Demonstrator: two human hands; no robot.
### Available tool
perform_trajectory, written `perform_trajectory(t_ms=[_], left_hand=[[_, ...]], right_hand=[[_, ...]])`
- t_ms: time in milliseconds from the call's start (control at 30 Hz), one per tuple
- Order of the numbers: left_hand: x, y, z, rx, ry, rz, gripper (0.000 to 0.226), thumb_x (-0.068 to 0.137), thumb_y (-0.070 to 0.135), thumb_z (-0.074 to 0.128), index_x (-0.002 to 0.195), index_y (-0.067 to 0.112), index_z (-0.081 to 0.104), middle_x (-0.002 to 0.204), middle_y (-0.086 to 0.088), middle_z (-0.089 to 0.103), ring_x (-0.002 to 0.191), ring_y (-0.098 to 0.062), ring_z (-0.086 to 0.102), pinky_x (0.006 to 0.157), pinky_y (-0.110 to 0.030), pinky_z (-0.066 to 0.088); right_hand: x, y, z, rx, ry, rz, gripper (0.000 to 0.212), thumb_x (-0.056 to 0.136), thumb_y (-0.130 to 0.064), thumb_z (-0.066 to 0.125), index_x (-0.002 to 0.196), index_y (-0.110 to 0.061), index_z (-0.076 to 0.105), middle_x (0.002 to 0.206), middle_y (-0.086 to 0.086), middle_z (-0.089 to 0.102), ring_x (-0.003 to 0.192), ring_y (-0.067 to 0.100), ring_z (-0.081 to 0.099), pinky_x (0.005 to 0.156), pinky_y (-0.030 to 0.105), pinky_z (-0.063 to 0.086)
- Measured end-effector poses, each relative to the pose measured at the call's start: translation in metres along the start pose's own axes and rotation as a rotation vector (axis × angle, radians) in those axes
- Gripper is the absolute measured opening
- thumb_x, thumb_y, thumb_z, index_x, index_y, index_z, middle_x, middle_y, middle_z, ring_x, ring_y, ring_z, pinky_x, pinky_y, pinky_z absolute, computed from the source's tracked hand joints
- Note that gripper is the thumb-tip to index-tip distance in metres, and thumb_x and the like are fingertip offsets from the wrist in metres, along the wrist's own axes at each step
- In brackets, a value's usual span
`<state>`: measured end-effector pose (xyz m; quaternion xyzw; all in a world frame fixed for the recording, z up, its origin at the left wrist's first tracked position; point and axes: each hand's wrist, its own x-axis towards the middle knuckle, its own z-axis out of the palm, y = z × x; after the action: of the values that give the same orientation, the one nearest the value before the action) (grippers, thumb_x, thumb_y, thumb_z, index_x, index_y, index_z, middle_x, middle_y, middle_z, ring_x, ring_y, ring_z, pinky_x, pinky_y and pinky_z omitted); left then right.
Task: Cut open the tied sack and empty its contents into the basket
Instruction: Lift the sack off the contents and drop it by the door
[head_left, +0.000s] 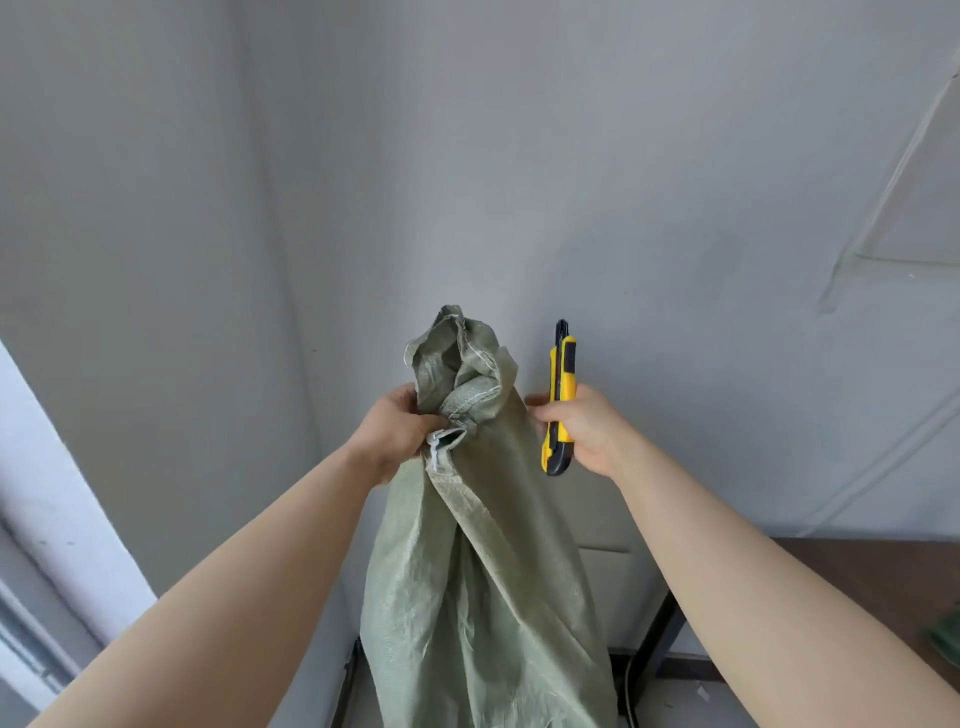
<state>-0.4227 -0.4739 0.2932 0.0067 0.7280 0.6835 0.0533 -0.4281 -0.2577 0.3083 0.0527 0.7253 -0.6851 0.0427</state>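
A pale green woven sack (483, 582) hangs upright in front of me, its neck bunched and bound by a whitish tie (439, 449). My left hand (400, 431) grips the neck at the tie from the left. My right hand (584, 428) holds a yellow and black utility knife (561, 395) upright, just right of the sack's neck and apart from it. The sack's ruffled mouth (457, 353) stands above my left hand. I see no basket in view.
A grey wall fills the background. A dark brown table (883, 582) with a black leg (657, 639) stands at the lower right, with a green object (943, 636) at its edge. A window frame (36, 597) runs along the left.
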Motion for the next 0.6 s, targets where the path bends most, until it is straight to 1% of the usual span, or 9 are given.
perform_trajectory(t_ms=[100, 133, 200, 267, 300, 400, 467, 533, 600], left_hand=[[0.001, 0.000, -0.005, -0.118, 0.010, -0.050, 0.033, 0.088, -0.014, 0.052, 0.110, 0.009, 0.062, 0.089, -0.009, 0.072, 0.061, -0.013, 0.072, 0.054, -0.025, 0.059], [0.001, -0.001, -0.007, -0.146, 0.013, -0.060, 0.033, 0.088, -0.014, 0.052, 0.112, 0.007, 0.061, 0.090, -0.011, 0.073, 0.064, -0.015, 0.073, 0.056, -0.028, 0.060], [0.001, -0.003, -0.009, -0.193, 0.019, -0.075, 0.036, 0.086, -0.015, 0.054, 0.117, 0.000, 0.060, 0.097, -0.018, 0.073, 0.078, -0.025, 0.074, 0.073, -0.040, 0.062], [-0.001, -0.004, -0.012, -0.220, 0.020, -0.090, 0.037, 0.083, -0.017, 0.056, 0.118, -0.006, 0.060, 0.106, -0.025, 0.070, 0.096, -0.037, 0.070, 0.089, -0.051, 0.055], [-0.001, -0.005, -0.013, -0.232, 0.024, -0.097, 0.037, 0.082, -0.018, 0.057, 0.117, -0.007, 0.060, 0.108, -0.026, 0.070, 0.099, -0.039, 0.068, 0.093, -0.053, 0.053], [-0.006, -0.007, -0.017, -0.238, 0.071, -0.095, 0.036, 0.080, -0.020, 0.058, 0.114, -0.010, 0.062, 0.104, -0.024, 0.070, 0.094, -0.036, 0.068, 0.090, -0.050, 0.055], [-0.011, -0.010, -0.023, -0.235, 0.141, -0.086, 0.030, 0.079, -0.018, 0.060, 0.107, -0.007, 0.065, 0.104, -0.024, 0.068, 0.094, -0.036, 0.066, 0.092, -0.051, 0.053], [-0.014, -0.016, -0.031, -0.217, 0.214, -0.082, 0.024, 0.080, -0.015, 0.061, 0.101, -0.004, 0.067, 0.105, -0.024, 0.068, 0.095, -0.037, 0.066, 0.093, -0.052, 0.053], [-0.019, -0.024, -0.036, -0.190, 0.258, -0.087, 0.025, 0.082, -0.011, 0.062, 0.105, -0.003, 0.066, 0.109, -0.023, 0.069, 0.100, -0.037, 0.067, 0.091, -0.049, 0.055]], right_hand=[[0.006, 0.026, -0.007, -0.118, 0.008, 0.095, 0.048, 0.079, 0.002, 0.069, 0.123, -0.004, 0.050, 0.115, 0.006, 0.055, 0.104, 0.023, 0.053, 0.090, 0.036, 0.039], [0.006, 0.034, -0.006, -0.126, -0.005, 0.122, 0.055, 0.076, 0.001, 0.072, 0.125, -0.005, 0.048, 0.118, 0.007, 0.053, 0.110, 0.025, 0.051, 0.093, 0.037, 0.038], [0.006, 0.048, -0.001, -0.140, -0.021, 0.145, 0.060, 0.074, -0.002, 0.075, 0.126, -0.004, 0.047, 0.119, 0.012, 0.053, 0.114, 0.027, 0.050, 0.092, 0.037, 0.039], [0.006, 0.057, 0.005, -0.149, -0.012, 0.133, 0.053, 0.073, -0.002, 0.076, 0.120, -0.003, 0.050, 0.111, 0.010, 0.055, 0.104, 0.025, 0.054, 0.085, 0.034, 0.041], [0.006, 0.061, 0.008, -0.164, 0.005, 0.120, 0.046, 0.073, -0.003, 0.076, 0.113, -0.004, 0.052, 0.104, 0.008, 0.057, 0.097, 0.024, 0.055, 0.080, 0.034, 0.043], [0.008, 0.067, 0.014, -0.200, 0.032, 0.095, 0.033, 0.073, -0.008, 0.077, 0.097, -0.007, 0.054, 0.084, 0.004, 0.057, 0.086, 0.024, 0.054, 0.079, 0.035, 0.043], [0.010, 0.068, 0.013, -0.177, 0.047, 0.088, 0.034, 0.074, -0.008, 0.077, 0.101, -0.005, 0.055, 0.088, 0.007, 0.057, 0.084, 0.024, 0.054, 0.080, 0.035, 0.042], [0.013, 0.065, 0.010, -0.112, 0.072, 0.084, 0.033, 0.076, -0.007, 0.075, 0.100, -0.008, 0.053, 0.089, 0.007, 0.053, 0.083, 0.022, 0.052, 0.074, 0.033, 0.042], [0.015, 0.059, 0.005, -0.006, 0.074, 0.090, 0.034, 0.078, -0.005, 0.073, 0.103, -0.009, 0.050, 0.085, 0.003, 0.050, 0.079, 0.018, 0.050, 0.071, 0.032, 0.041]])
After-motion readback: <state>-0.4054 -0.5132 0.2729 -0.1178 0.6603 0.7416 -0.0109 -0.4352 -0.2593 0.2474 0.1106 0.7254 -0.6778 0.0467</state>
